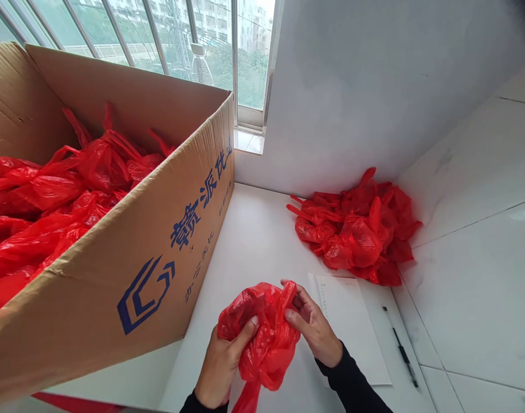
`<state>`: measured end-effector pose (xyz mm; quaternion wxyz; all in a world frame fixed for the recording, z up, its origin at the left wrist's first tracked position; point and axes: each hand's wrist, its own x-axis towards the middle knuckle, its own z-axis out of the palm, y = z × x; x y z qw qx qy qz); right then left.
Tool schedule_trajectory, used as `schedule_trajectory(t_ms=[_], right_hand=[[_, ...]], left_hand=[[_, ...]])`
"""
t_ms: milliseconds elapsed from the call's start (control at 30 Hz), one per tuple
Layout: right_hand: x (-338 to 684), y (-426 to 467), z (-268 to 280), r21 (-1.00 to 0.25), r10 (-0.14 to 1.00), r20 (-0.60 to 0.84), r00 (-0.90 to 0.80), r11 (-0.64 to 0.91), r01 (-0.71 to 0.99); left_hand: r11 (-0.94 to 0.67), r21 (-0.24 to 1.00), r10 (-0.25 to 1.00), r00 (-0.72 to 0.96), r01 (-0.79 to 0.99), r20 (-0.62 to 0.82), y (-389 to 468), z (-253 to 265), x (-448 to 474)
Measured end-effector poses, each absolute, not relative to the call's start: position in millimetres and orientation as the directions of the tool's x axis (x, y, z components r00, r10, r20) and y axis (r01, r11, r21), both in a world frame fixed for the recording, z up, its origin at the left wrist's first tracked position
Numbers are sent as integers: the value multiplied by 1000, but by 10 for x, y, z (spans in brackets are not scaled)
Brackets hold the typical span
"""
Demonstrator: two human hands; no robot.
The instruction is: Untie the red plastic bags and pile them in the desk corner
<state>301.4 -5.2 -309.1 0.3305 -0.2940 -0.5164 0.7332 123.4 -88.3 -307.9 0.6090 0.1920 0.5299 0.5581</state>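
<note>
A crumpled red plastic bag (266, 332) is held up between both hands, above the white tabletop (258, 229). My left hand (228, 355) is wrapped round its left side, thumb pressed on the front. With thumb and fingers, my right hand (309, 327) pinches a gathered fold at the bag's upper right. One end of the bag hangs down at the bottom of the view. Whether anything is inside the bag I cannot tell.
A large cardboard box (159, 258) full of red plastic bags (86, 178) stands at left. More red bags (361, 229) lie heaped against the wall at right. A paper pad (352, 327) and a black pen (402, 347) lie near the right edge. A plastic bottle (200, 63) is by the barred window.
</note>
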Motion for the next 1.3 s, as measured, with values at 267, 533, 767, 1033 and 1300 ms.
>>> schedule_trajectory(t_ms=[267, 533, 767, 1033, 1300], right_hand=[[2946, -67, -3164, -956, 821, -136, -555, -256, -144], [2965, -62, -3046, -932, 717, -120, -686, -319, -171], [2944, -62, -3087, -969, 795, -111, -596, -220, -113], [2952, -95, -2977, -968, 722, -136, -679, -242, -63], [2940, -114, -2923, -937, 632, -110, -767, -323, -131]], left_hand=[[230, 627, 814, -206, -745, -543, -907, -2958, 1333], [235, 706, 860, -195, -668, -471, -947, -3118, 1245], [325, 861, 888, -186, -392, -421, -1007, -3235, 1225], [255, 749, 830, -259, -611, -494, -965, -3029, 1297], [253, 573, 843, -114, -779, -526, -1034, -2894, 1310]])
